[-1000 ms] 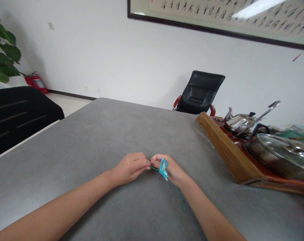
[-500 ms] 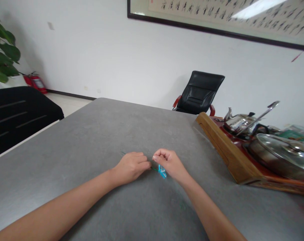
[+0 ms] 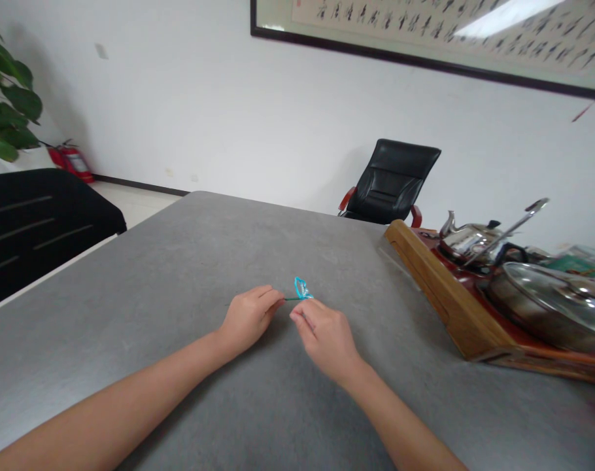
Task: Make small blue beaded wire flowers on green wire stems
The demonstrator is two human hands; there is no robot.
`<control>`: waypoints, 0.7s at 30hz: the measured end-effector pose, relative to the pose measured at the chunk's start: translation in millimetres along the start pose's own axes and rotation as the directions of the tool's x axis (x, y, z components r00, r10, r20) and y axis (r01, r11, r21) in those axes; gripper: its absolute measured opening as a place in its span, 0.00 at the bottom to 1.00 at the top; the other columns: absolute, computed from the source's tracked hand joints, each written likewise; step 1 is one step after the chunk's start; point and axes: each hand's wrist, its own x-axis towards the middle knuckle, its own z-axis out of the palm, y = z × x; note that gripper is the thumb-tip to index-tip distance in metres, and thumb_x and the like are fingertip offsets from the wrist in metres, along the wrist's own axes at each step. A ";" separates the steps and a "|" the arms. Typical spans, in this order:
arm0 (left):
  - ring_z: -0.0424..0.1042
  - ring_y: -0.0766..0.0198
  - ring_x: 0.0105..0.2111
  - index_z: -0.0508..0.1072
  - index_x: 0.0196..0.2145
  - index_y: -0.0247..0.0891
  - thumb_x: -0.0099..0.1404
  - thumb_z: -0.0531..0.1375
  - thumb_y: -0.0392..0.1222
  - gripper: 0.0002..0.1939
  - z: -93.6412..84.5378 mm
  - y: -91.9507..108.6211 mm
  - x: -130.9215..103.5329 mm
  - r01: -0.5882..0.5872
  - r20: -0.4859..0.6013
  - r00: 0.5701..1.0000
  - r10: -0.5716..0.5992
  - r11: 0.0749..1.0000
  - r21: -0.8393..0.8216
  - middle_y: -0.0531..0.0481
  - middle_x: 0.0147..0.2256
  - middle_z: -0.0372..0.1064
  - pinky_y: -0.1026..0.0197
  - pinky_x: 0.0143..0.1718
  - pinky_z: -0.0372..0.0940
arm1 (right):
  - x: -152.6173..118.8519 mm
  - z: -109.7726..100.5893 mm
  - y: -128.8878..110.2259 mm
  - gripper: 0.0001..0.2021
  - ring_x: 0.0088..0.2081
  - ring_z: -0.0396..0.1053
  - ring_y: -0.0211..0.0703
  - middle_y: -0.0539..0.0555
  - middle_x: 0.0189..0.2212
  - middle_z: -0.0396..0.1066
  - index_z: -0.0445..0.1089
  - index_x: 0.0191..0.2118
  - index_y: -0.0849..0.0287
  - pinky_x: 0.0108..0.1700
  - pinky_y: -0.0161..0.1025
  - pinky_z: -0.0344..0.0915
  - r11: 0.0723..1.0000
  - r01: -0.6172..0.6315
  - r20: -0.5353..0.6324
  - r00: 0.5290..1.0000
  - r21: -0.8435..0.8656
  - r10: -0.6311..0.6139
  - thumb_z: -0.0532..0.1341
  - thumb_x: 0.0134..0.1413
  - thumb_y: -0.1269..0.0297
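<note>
Over the grey table (image 3: 209, 255), my left hand (image 3: 251, 317) pinches a thin green stem (image 3: 292, 299) between thumb and fingers. A bit of the stem's other end pokes out left of the hand. At the stem's right end sits a small bright-blue looped piece (image 3: 301, 288) with pale, beadlike dots; it looks like the petals of a handmade flower. Close to the near side of this blue piece, my right hand (image 3: 329, 337) is closed in a pinch, its fingers overlapping the piece's lower edge. What lies between those fingertips is too small to make out.
A wooden tea tray (image 3: 435, 297) on the right carries a steel kettle (image 3: 474, 242) and a glass-lidded pan (image 3: 547, 307). Beyond the table stands a black office chair (image 3: 400, 176). Another black chair (image 3: 47, 229) is at the left, near a fire extinguisher (image 3: 76, 163).
The blue piece has swung from below the stem's end to above it. My right hand has dropped from above the stem to its near side. My left hand has shifted slightly left and up.
</note>
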 end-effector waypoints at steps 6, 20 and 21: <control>0.67 0.66 0.31 0.71 0.37 0.38 0.70 0.50 0.40 0.11 -0.5 0.1 0.3 0.093 0.003 0.996 -0.094 0.987 -0.134 0.52 0.31 0.67 0.66 0.32 0.59 | 0.2 12.2 6.0 0.08 0.30 0.66 0.39 0.49 0.27 0.68 0.65 0.31 0.57 0.33 0.34 0.54 0.995 -0.046 0.027 0.999 0.093 0.044 0.52 0.60 0.68; 0.62 0.67 0.27 0.70 0.31 0.36 0.71 0.49 0.41 0.14 -3.4 5.3 1.5 -0.012 0.065 0.998 0.027 0.975 -0.222 0.53 0.26 0.60 0.67 0.30 0.57 | 5.1 33.5 32.5 0.09 0.20 0.49 0.36 0.45 0.16 0.52 0.67 0.24 0.57 0.25 0.35 0.43 0.855 -0.258 0.120 0.966 0.449 0.228 0.56 0.53 0.64; 0.62 0.67 0.27 0.69 0.30 0.36 0.71 0.48 0.41 0.15 -3.5 5.7 1.4 -0.017 0.065 0.997 0.031 0.977 -0.212 0.53 0.26 0.60 0.67 0.29 0.57 | 5.7 34.7 33.6 0.09 0.20 0.49 0.35 0.45 0.16 0.51 0.66 0.24 0.57 0.25 0.35 0.43 0.844 -0.260 0.132 0.965 0.469 0.225 0.56 0.53 0.63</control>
